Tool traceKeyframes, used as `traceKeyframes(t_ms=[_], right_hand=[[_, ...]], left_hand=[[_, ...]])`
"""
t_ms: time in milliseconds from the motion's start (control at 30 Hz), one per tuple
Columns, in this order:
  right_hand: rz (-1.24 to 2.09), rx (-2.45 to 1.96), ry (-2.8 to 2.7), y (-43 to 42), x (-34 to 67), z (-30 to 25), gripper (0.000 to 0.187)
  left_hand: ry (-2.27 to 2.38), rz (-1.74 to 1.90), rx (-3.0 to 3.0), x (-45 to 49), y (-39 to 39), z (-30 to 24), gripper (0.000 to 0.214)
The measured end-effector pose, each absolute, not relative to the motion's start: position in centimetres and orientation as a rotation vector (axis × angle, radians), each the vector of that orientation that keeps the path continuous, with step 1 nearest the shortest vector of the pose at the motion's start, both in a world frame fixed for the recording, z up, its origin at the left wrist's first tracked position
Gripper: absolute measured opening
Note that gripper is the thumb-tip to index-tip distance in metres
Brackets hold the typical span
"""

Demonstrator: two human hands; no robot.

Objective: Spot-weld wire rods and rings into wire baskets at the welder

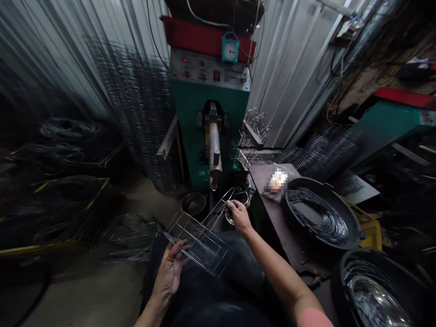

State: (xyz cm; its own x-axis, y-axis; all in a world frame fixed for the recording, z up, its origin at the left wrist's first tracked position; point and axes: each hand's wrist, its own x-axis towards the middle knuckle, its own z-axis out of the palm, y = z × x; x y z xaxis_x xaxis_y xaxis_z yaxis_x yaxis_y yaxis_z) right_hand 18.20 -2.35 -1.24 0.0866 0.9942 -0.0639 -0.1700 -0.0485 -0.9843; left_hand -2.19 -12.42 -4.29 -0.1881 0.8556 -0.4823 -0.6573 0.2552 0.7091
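A small rectangular wire rack (194,256) is tilted above my lap, below the machine. My left hand (170,269) is closed on its near lower edge, thumb on top and fingers underneath. My right hand (239,217) pinches a long, narrow bent wire (220,205) that slants up from the rack. I cannot tell whether this bent wire is joined to the rack. Just beyond the hands stands a green spot welder (190,131), its thick metal electrode arm (214,145) pointing toward me above the rack.
Tall stacks of wire frames (136,104) lean on the left wall. On the right, a bench (269,204) carries a black basin (354,236) of bent wires. Another basin (337,286) holds wires and a steel bowl (391,290). A small bowl (193,204) sits below the electrodes.
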Motion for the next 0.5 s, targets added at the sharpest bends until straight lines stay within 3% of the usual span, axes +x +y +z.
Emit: traceKeyframes(t_ms=[500], right_hand=[[1.346,-1.075,-0.948,1.7,16.5,-2.0,0.033]], left_hand=[[1.139,1.345,0.184,-3.1,-10.0,-4.0,0.034]])
